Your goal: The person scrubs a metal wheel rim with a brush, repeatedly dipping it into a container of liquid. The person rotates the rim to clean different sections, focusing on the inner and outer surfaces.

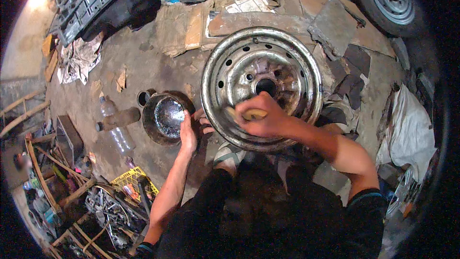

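Observation:
My right hand (pixel 260 115) is closed around a yellowish tool (pixel 254 114), perhaps a brush; it is blurred and largely covered by the fingers. That hand is over the lower left of a bare steel car wheel rim (pixel 235 61), below its centre hole. The rim faces up in front of my knees, without a tyre. At its left stands a round metal pot (pixel 152 129) with shiny, wet-looking content. My left hand (pixel 188 135) grips the pot's right side, thumb along the edge. Its other fingers lie beside the wheel rim, partly in shadow.
Plastic bottles (pixel 116 133) and a small dark cup (pixel 144 98) lie left of the pot. Flattened cardboard (pixel 176 28) covers the floor ahead. A large engine part (pixel 100 3) sits upper left, a tyred wheel (pixel 391 0) upper right. A yellow crate (pixel 133 183) is lower left.

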Tool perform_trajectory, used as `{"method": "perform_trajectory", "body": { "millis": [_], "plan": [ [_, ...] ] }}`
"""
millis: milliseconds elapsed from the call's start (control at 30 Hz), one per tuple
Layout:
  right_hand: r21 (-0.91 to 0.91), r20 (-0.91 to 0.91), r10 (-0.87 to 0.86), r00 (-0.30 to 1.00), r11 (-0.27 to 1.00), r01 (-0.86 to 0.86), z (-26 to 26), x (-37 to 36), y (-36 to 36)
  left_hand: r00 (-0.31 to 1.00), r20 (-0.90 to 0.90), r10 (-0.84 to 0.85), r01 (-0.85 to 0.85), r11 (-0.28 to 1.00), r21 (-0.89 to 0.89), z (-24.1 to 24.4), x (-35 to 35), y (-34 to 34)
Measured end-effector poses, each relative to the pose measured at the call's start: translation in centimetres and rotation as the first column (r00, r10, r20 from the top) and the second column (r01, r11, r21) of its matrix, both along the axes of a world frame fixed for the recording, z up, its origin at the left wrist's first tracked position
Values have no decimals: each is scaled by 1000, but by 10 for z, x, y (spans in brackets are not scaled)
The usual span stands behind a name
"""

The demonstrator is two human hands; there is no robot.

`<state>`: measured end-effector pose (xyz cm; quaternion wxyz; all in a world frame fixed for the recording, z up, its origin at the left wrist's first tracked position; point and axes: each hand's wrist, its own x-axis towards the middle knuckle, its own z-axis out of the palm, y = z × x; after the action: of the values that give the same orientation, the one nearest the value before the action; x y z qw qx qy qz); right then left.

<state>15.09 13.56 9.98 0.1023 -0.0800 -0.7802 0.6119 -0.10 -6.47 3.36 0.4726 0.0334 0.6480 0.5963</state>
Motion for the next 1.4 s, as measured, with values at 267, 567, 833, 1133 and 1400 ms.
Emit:
{"method": "perform_trajectory", "body": {
  "millis": [267, 567, 833, 1133, 1400],
  "plan": [
    [-98, 99, 110, 989, 990, -101, -15, 51, -21, 968, 247, -53, -4, 974, 225, -12, -2, -14],
    [144, -6, 80, 997, 986, -79, -30, 49, -19, 999, 4, 39, -39, 999, -28, -3, 14, 6],
    [138, 316, 153, 936, 969, -205, -20, 16, -9, 976, -214, -50, 29, 995, -100, -4, 24, 1],
    [127, -179, -606, 775, 767, 629, -47, -74, 40, 982, -186, -10, -4, 997, -79, 1, 29, -4],
    [5, 4, -182, 983, 983, 182, -36, -37, -18, 970, -242, -9, -15, 995, -98, -13, 21, -10]
  ]
}}
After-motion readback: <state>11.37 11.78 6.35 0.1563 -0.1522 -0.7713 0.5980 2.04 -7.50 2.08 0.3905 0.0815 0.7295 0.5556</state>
